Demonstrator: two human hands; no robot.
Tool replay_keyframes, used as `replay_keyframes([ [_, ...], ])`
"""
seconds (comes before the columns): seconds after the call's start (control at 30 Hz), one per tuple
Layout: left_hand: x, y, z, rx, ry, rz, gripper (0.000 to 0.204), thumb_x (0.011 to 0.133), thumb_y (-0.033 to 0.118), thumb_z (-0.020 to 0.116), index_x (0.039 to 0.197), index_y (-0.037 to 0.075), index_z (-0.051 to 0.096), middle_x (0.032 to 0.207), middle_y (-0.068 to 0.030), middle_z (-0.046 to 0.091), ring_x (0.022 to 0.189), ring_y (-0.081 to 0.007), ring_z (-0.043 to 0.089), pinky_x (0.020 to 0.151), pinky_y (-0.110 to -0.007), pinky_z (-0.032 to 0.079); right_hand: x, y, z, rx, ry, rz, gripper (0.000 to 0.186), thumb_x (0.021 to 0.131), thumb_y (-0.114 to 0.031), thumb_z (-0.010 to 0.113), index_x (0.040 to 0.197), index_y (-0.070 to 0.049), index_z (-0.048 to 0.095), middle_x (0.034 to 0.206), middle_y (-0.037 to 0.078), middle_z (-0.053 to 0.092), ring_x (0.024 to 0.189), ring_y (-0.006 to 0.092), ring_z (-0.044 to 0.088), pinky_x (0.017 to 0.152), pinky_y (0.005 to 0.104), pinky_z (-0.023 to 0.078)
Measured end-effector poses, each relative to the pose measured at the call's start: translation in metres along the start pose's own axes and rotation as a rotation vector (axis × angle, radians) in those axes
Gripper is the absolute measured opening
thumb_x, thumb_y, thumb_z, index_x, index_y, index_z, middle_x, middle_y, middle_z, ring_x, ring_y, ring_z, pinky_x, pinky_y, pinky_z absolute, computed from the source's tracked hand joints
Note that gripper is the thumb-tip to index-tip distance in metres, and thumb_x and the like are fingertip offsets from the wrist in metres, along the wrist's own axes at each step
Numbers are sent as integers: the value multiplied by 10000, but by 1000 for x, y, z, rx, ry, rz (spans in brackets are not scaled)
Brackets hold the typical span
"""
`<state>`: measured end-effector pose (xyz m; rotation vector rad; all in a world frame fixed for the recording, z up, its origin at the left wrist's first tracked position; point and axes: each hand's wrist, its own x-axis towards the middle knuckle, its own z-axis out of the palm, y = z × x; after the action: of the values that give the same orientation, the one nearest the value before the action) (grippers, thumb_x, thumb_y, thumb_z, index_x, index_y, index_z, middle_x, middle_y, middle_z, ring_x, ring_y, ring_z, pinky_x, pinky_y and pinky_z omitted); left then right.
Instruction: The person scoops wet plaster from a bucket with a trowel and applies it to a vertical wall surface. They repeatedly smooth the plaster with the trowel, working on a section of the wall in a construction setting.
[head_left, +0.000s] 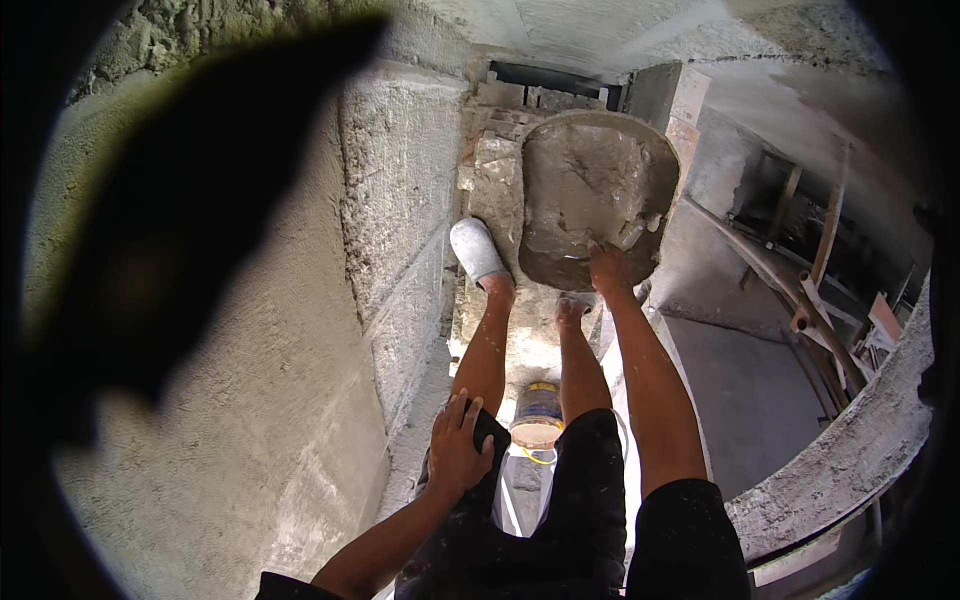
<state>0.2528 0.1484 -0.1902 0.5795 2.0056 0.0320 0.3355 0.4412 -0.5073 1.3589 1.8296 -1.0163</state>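
Observation:
A large rounded tub (657,140) full of wet grey mortar (590,185) stands in front of my feet. My right hand (608,268) reaches down to its near right side, at the mortar's edge. Its fingers are closed; what they hold is hidden, though a thin pale strip shows in the mortar just left of them. On my left knee rests my left hand (460,450), its fingers stretched out and nothing in it. A pale grey slipper (477,248) covers my left foot, left of the tub.
A rough plastered wall (390,190) rises close on the left. Between my legs stands a bucket (540,402) with a yellow handle. Poles and boards (825,310) lie in a lower space at right, past a ledge. A dark blurred shape (200,200) blocks the upper left.

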Motion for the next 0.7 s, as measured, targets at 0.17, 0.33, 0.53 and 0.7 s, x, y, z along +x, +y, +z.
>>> replay_keyframes([
  [0.17, 2, 0, -2, -15, -21, -9, 724, 832, 214, 738, 1492, 75, 475, 1597, -213, 375, 1444, -415, 385, 1205, -510, 313, -10, -11, -33, -287, 241, -21, 368, 1043, -329, 464, 1156, -96, 725, 1268, 202, 680, 1071, 407, 704, 964, 545, 534],
  [0.33, 4, -1, -6, 12, -23, -20, 724, 834, 221, 736, 1493, 78, 473, 1598, -208, 370, 1441, -411, 390, 1205, -508, 316, 29, -54, 24, -62, 113, 131, 403, 1031, -366, 474, 1131, -85, 744, 1143, 244, 717, 1113, 419, 683, 996, 538, 516],
  [0.53, 4, -1, -11, 43, -10, 7, 737, 833, 227, 734, 1500, 83, 458, 1591, -211, 375, 1436, -416, 395, 1219, -511, 304, 19, -1, 22, -76, 41, -263, 525, 1006, -483, 474, 1275, -72, 660, 1212, 277, 684, 1190, 426, 639, 1041, 524, 482],
  [0.7, 4, -1, -15, 53, 18, 6, 737, 825, 219, 728, 1498, 82, 459, 1586, -210, 383, 1434, -418, 395, 1219, -509, 305, 9, -16, 13, -191, 31, -52, 487, 1003, -442, 503, 1299, -82, 643, 1192, 274, 688, 1181, 447, 635, 1039, 529, 485],
])
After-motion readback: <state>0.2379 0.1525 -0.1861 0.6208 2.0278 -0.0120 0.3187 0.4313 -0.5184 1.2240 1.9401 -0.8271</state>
